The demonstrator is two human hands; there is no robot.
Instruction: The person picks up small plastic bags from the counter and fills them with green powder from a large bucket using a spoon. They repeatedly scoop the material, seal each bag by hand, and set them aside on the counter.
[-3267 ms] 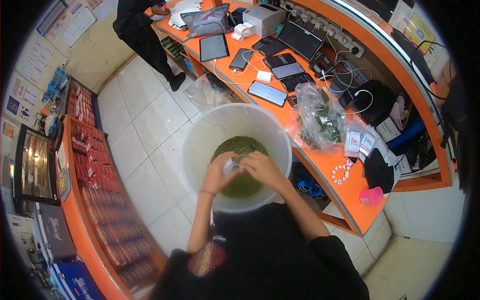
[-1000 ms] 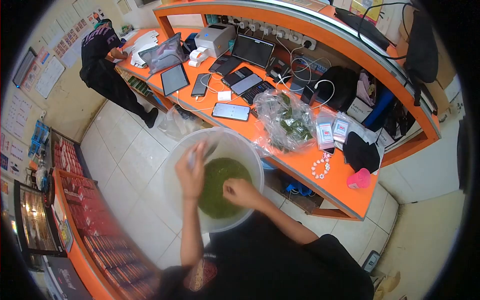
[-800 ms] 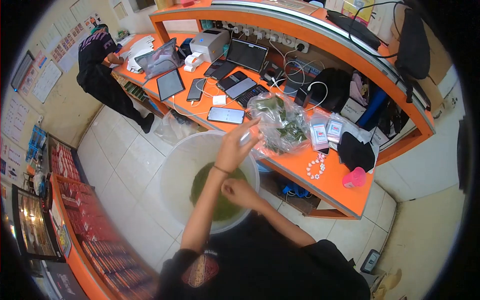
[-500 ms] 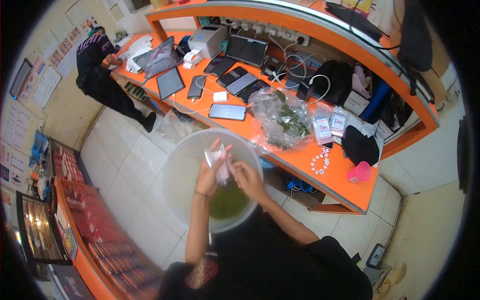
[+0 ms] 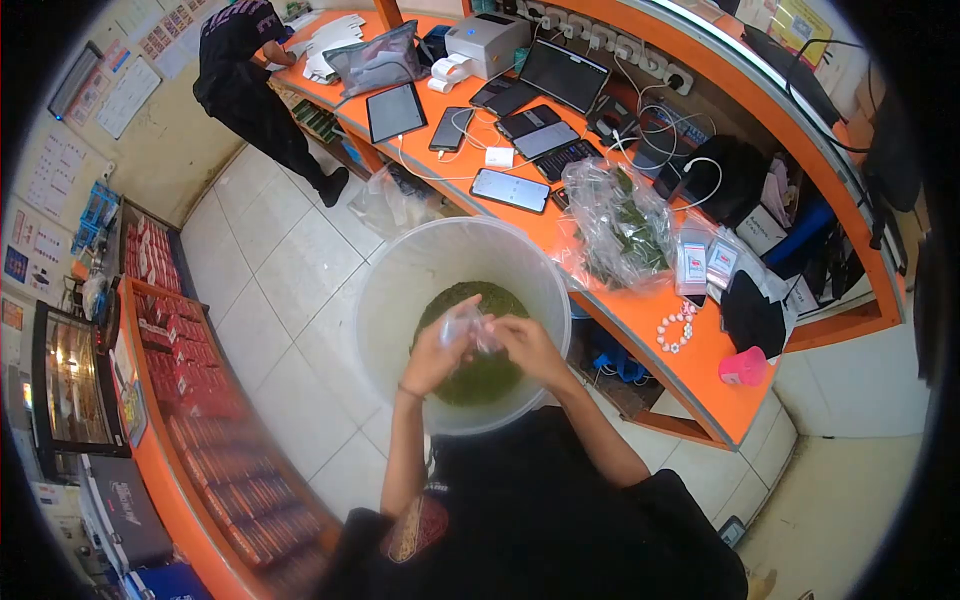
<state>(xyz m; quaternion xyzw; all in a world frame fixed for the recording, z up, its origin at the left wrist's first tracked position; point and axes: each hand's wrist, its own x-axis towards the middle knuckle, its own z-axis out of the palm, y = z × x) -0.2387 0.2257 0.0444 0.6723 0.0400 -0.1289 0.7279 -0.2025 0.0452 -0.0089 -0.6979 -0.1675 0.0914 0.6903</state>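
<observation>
Both of my hands meet over a large translucent plastic tub [image 5: 383, 290] that stands in front of me. My left hand [image 5: 432, 355] is closed around a small clear plastic bag [image 5: 464, 330]. From the other side my right hand [image 5: 528, 345] pinches the edge of the same bag, fingertips close together. Below them, a layer of fine green leafy material [image 5: 470, 388] covers the bottom of the tub. The hands hide part of it.
An orange counter [image 5: 640, 320] runs along the right, bearing phones, a tablet [image 5: 396, 113], a laptop [image 5: 566, 75] and a plastic bag of green leaves [image 5: 620, 225]. A pink cup [image 5: 743, 367] stands near its end. Another person [image 5: 250, 80] leans over the far end. Red packets [image 5: 185, 350] fill shelves at left.
My view has shifted, so the tub and counter appear farther right. The plastic bag, upright and stretched out before, is now lower and bunched between my hands.
</observation>
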